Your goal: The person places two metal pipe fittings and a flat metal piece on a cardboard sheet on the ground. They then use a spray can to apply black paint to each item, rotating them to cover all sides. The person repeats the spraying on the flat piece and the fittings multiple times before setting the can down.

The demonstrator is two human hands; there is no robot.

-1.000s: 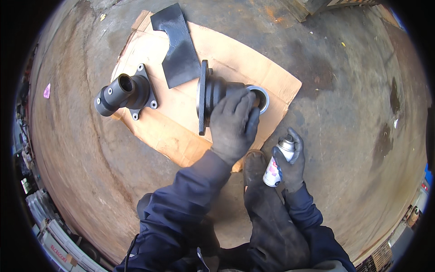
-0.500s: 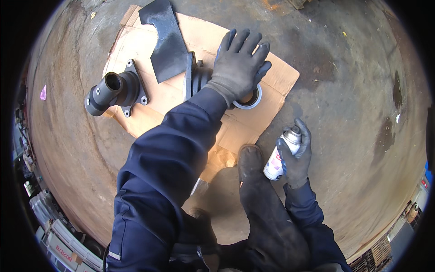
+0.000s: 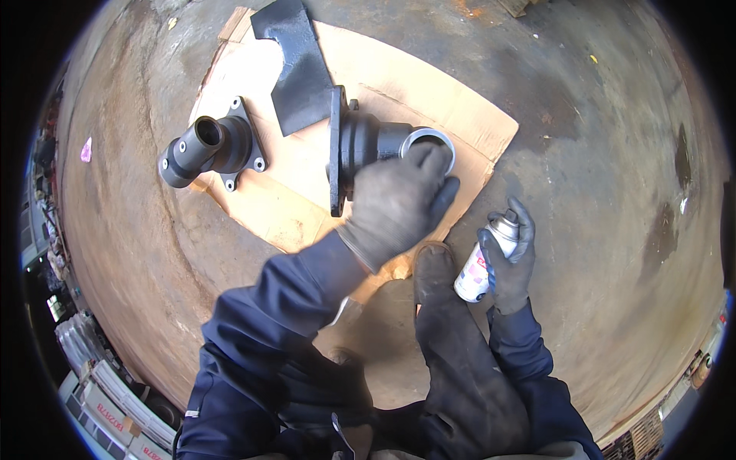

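Observation:
My left hand (image 3: 402,199), in a dark grey glove, is at the ringed open end of a black flanged pipe fitting (image 3: 368,142) lying on its side. Its fingers curl over the rim into the bore, with the thumb outside; the fingertips are hidden. The fitting's square flange stands upright at its left end. Lower right, my gloved right hand (image 3: 512,268) wraps round a white spray can (image 3: 474,274) with a silver top, held tilted, the index finger raised by the nozzle.
Beneath the fitting lies a flattened cardboard sheet (image 3: 460,96). It also bears a black cut-out plate (image 3: 303,84) and, at its left edge, a second black flanged fitting (image 3: 207,142). My boot (image 3: 435,268) stands at the near edge. Stained concrete floor (image 3: 606,176) surrounds everything.
My left hand came down and nearer from above the flanged fitting, its spread fingers now curled at the bore, uncovering the fitting's body. My right hand keeps hold of the spray can.

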